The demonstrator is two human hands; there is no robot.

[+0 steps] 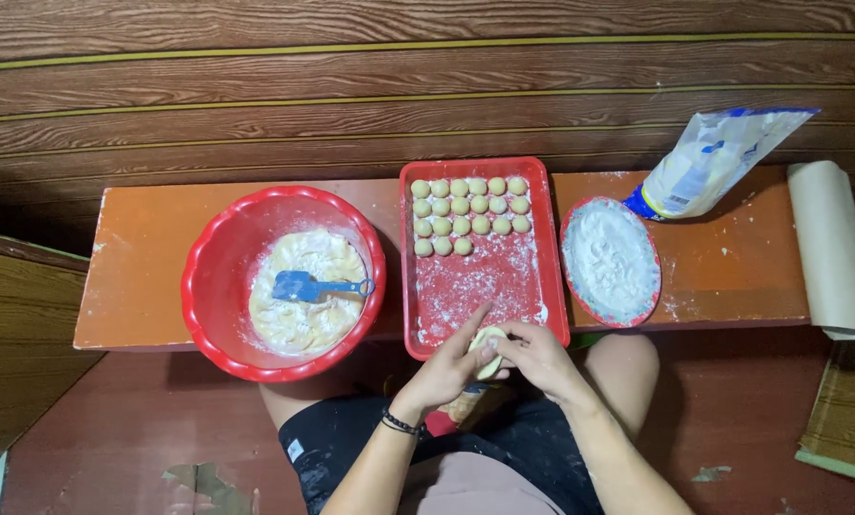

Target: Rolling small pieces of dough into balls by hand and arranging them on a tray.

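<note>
Dough piece is looking soft and sticky; both hands' fingers are cupping it lightly at its edges

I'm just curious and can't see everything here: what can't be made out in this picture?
- Head view: most of the dough piece, covered by the left hand and right hand.
- Object under the wrists: too hidden to identify.
- Blue scraper in the red bowl: blade partly sunk in dough.
</note>
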